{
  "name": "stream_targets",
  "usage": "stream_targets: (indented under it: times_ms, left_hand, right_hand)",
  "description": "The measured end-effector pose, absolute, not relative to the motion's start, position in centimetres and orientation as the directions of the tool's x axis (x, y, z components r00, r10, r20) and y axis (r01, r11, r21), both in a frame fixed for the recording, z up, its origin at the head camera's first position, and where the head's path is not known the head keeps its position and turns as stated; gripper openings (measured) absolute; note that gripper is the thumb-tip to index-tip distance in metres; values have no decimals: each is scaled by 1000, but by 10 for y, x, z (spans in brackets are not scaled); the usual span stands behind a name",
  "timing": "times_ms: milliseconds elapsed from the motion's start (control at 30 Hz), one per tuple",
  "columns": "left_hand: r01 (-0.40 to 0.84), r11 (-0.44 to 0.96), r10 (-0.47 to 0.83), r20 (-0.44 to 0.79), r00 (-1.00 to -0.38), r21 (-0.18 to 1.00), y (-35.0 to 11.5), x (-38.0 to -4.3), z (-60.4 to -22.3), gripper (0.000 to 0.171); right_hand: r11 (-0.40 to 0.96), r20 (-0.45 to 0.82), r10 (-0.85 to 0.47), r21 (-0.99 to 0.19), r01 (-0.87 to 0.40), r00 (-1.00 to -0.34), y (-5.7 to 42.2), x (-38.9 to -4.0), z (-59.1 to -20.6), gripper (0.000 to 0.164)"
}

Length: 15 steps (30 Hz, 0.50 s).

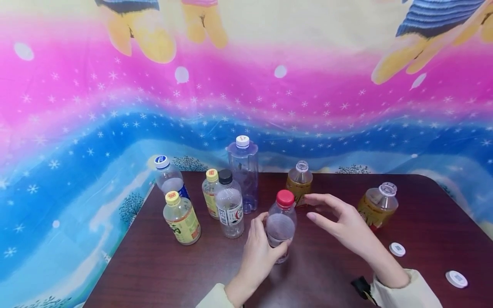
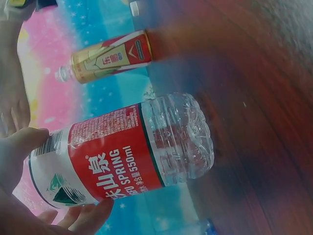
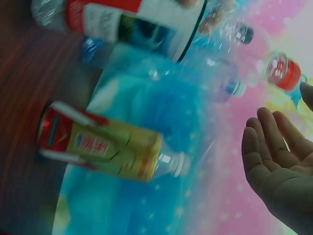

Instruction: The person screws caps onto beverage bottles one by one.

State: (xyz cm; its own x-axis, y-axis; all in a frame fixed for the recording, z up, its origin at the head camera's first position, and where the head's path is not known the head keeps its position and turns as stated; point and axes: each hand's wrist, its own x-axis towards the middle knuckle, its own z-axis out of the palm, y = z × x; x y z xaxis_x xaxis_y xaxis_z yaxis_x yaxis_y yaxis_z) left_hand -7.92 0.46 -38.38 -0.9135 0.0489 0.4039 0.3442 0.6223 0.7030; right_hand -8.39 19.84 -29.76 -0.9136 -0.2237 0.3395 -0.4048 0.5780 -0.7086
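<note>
My left hand point(image 1: 262, 248) grips a clear plastic water bottle point(image 1: 280, 226) around its middle, thumb on the near side. The bottle stands nearly upright with a red cap point(image 1: 285, 198) on its neck. Its red and white label point(image 2: 115, 154) and ribbed clear base show in the left wrist view, close over the table. To the right of the cap, my right hand point(image 1: 343, 220) hovers with fingers extended and thumb apart, holding nothing. In the right wrist view a gap separates these fingers point(image 3: 266, 142) from the cap.
Left of the held bottle stand several capped bottles, among them a black-capped one point(image 1: 231, 209), a yellow-capped one point(image 1: 182, 222) and a tall purplish one point(image 1: 243, 171). Two uncapped gold-labelled bottles point(image 1: 299, 182) point(image 1: 377, 207) stand behind and right. Two white caps point(image 1: 397, 249) point(image 1: 456, 279) lie on the dark table point(image 1: 146, 273).
</note>
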Motion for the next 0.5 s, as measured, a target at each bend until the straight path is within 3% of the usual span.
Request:
stream_targets:
  times_ms: [500]
  left_hand:
    - [294,614,-52,410,-911,732,-5,-106,-388,76]
  right_hand:
    - [834,149,-56,-537,-129,-987,293,-69,-341,25]
